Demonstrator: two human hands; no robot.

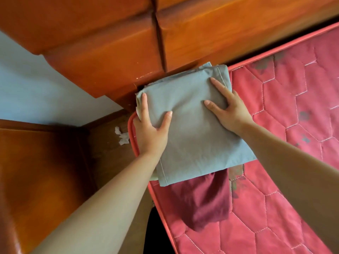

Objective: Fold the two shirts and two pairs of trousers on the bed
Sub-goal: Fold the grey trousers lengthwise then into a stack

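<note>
Left hand [149, 129] and right hand [231, 110] press flat, fingers straight, on folded grey garment [192, 143]; long axis runs fingertips-to-wrists (left at its edge).

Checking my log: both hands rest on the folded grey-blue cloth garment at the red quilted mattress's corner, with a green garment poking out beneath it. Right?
Not quite. In the head view, the piece poking out beneath is a dark maroon garment, not green. The rest holds.
</note>
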